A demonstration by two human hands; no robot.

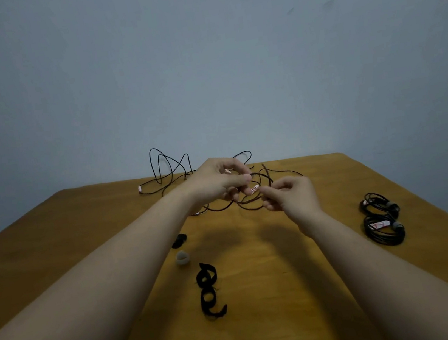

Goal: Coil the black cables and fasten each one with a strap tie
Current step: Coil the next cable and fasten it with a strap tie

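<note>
1. The wooden table [291, 290] fills the lower half of the view. Clock directions below are read on its top, with 12 at the far wall.
2. A loose tangle of black cables [171, 168] lies at 11 to 12 o'clock along the far edge, some loops standing up.
3. Two finished coils [382, 219], each already tied, sit side by side at 3 o'clock, well apart from the hands.
4. The left hand [216, 182] is raised at mid-table, its fingers curled round gathered loops of the cable being coiled [222, 208].
5. The right hand [292, 194], just beside it at its 3 o'clock, pinches the same cable near a white label [255, 189]. The slack trails off toward 1 o'clock.
6. A chain of black strap ties [209, 290] lies at 6 o'clock from the left hand, its long axis running 12 to 6. These ties are nearer the left hand, but that hand is busy holding loops, so the right would likely have to reach across.
7. A pale strap tie [182, 258] and a small black one [179, 240] rest at 7 o'clock from the left hand.
</note>
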